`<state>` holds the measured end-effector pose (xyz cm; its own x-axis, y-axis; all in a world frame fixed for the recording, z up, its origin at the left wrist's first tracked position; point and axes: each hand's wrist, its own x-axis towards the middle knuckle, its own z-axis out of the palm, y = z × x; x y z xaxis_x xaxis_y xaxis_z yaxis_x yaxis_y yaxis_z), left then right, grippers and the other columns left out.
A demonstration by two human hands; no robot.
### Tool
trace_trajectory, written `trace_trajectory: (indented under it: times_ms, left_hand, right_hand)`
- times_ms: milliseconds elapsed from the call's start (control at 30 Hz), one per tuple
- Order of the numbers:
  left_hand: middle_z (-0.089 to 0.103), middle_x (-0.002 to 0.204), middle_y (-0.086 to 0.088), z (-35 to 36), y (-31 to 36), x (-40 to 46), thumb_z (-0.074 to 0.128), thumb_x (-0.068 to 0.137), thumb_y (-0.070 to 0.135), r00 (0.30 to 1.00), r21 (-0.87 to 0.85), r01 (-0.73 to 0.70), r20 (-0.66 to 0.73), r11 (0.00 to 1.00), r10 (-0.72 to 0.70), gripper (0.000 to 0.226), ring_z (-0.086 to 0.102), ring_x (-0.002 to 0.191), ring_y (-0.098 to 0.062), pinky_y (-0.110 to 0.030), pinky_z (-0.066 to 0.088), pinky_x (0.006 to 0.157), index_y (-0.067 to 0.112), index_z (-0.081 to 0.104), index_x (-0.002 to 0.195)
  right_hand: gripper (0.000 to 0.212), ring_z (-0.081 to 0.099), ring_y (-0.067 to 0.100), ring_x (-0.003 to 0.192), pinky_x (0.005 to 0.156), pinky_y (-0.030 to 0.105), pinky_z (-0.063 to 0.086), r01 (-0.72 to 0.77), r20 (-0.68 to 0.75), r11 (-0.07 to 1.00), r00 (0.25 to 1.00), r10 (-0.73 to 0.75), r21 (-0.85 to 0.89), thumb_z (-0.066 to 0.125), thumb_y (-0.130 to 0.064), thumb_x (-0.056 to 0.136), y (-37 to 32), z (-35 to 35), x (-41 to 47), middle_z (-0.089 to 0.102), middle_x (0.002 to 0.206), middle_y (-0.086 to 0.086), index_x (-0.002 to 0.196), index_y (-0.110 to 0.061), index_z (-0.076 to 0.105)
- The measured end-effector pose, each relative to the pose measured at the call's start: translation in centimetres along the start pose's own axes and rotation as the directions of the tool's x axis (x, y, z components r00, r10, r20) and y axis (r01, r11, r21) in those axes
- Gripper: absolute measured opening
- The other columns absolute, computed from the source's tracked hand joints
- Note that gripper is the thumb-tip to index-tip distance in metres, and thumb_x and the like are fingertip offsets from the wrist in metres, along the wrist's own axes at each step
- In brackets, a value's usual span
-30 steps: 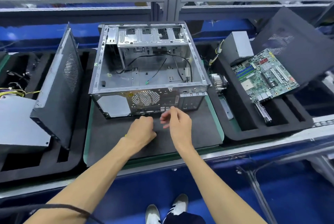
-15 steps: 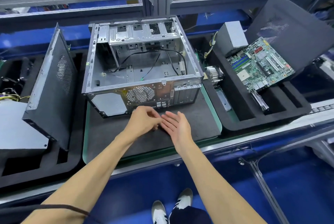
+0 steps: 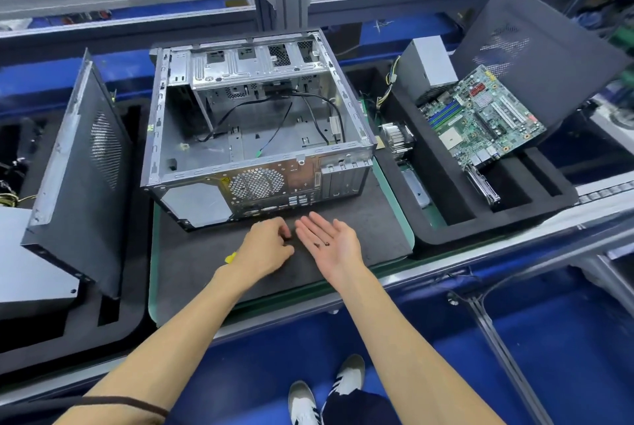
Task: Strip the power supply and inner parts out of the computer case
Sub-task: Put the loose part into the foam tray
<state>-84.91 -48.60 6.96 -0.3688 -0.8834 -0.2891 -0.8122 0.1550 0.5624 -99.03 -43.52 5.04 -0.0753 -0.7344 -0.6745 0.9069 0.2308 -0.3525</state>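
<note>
Black mat, screws in right hand

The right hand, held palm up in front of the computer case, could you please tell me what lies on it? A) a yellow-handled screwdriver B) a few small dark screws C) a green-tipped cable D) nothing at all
B: the right hand lies flat and palm up in front of the computer case, with small dark screws resting on the palm.

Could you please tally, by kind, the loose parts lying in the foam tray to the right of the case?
Power supply: 1
Motherboard: 1
Heatsink: 1
Side panel: 1
Total: 4
</note>
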Motion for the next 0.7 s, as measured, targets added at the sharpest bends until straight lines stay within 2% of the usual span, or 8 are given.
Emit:
trace_trajectory:
  times_ms: [67, 167, 267, 333, 433, 500, 633, 700]
  left_hand:
    - [0.062, 0.074, 0.009, 0.2, 0.1, 0.1, 0.069, 0.08, 0.007, 1.0, 0.035, -0.009, -0.001, 0.999, 0.009, 0.013, 0.065, 0.083, -0.02, -0.033, 0.055, 0.078, 0.018, 0.069, 0.087]
    - [0.066, 0.072, 0.007, -0.1, 0.4, 0.3, 0.068, 0.079, 0.006, 1.0, 0.047, 0.001, 0.012, 0.999, -0.002, 0.014, 0.066, 0.078, -0.018, -0.035, 0.057, 0.079, 0.019, 0.071, 0.076]
    - [0.07, 0.061, 0.001, -0.6, 1.5, 0.3, 0.072, 0.079, 0.007, 0.998, -0.095, 0.065, 0.014, 0.993, -0.064, 0.014, 0.067, 0.061, -0.013, -0.03, 0.059, 0.07, 0.017, 0.071, 0.07]
    - [0.069, 0.056, -0.003, -0.7, 3.3, 0.4, 0.072, 0.077, 0.007, 0.999, -0.202, 0.041, -0.014, 0.979, -0.044, 0.012, 0.063, 0.052, -0.01, -0.028, 0.056, 0.065, 0.016, 0.071, 0.07]
    - [0.068, 0.057, 0.003, -0.2, 8.0, 0.5, 0.07, 0.075, 0.005, 0.994, -0.301, -0.106, -0.035, 0.948, 0.1, 0.016, 0.059, 0.052, -0.004, -0.016, 0.049, 0.057, 0.021, 0.071, 0.069]
    - [0.07, 0.063, 0.008, 1.0, 11.6, 0.7, 0.069, 0.076, 0.004, 0.976, -0.313, -0.203, 0.011, 0.928, 0.217, 0.02, 0.062, 0.058, -0.001, -0.014, 0.048, 0.059, 0.023, 0.073, 0.07]
    - [0.075, 0.078, 0.006, 4.1, 17.1, 1.6, 0.071, 0.084, 0.01, 0.928, -0.278, -0.317, 0.106, 0.907, 0.357, 0.011, 0.069, 0.078, -0.008, -0.026, 0.055, 0.08, 0.017, 0.079, 0.082]
    - [0.075, 0.079, 0.007, 5.2, 19.2, 2.3, 0.071, 0.086, 0.013, 0.912, -0.311, -0.358, 0.084, 0.88, 0.401, 0.01, 0.069, 0.079, -0.009, -0.027, 0.054, 0.081, 0.018, 0.079, 0.082]
  right_hand:
    - [0.047, 0.066, 0.039, 0.109, 0.096, 0.045, 0.053, 0.004, -0.001, 1.0, 1.0, -0.004, 0.002, 0.031, -0.026, 0.111, 0.0, 0.0, -0.1, 0.068, 0.115, 0.028, 0.113, 0.008, 0.063]
    - [0.046, 0.066, 0.039, 0.109, 0.095, 0.045, 0.054, 0.012, -0.013, 1.0, 1.0, -0.012, 0.002, 0.032, -0.026, 0.111, -0.3, 0.0, -0.3, 0.068, 0.116, 0.028, 0.113, 0.008, 0.063]
    - [0.045, 0.068, 0.038, 0.106, 0.092, 0.044, 0.055, 0.037, -0.046, 0.999, 0.998, -0.036, 0.019, 0.032, -0.026, 0.11, -1.2, -0.2, -0.7, 0.07, 0.112, 0.026, 0.111, 0.007, 0.064]
    - [0.044, 0.069, 0.035, 0.104, 0.089, 0.042, 0.056, 0.063, -0.074, 0.998, 0.995, -0.061, 0.022, 0.033, -0.025, 0.11, -2.2, -0.6, -1.1, 0.072, 0.109, 0.024, 0.11, 0.005, 0.065]
    - [0.044, 0.068, 0.031, 0.106, 0.084, 0.038, 0.056, 0.109, -0.132, 0.994, 0.985, -0.107, 0.012, 0.032, -0.025, 0.109, -4.2, -1.4, -2.0, 0.074, 0.109, 0.02, 0.112, 0.001, 0.066]
    - [0.044, 0.068, 0.03, 0.104, 0.082, 0.037, 0.055, 0.138, -0.168, 0.989, 0.978, -0.128, 0.052, 0.032, -0.024, 0.109, -6.0, -2.1, -2.6, 0.074, 0.109, 0.019, 0.115, 0.002, 0.067]
    - [0.04, 0.068, 0.031, 0.095, 0.08, 0.037, 0.054, 0.175, -0.23, 0.971, 0.964, -0.135, 0.164, 0.034, -0.024, 0.108, -10.5, -3.9, -3.7, 0.072, 0.103, 0.02, 0.114, 0.003, 0.062]
    - [0.036, 0.067, 0.026, 0.079, 0.07, 0.034, 0.054, 0.233, -0.271, 0.958, 0.945, -0.182, 0.168, 0.035, -0.02, 0.107, -13.0, -5.1, -4.2, 0.072, 0.086, 0.017, 0.103, 0.003, 0.063]
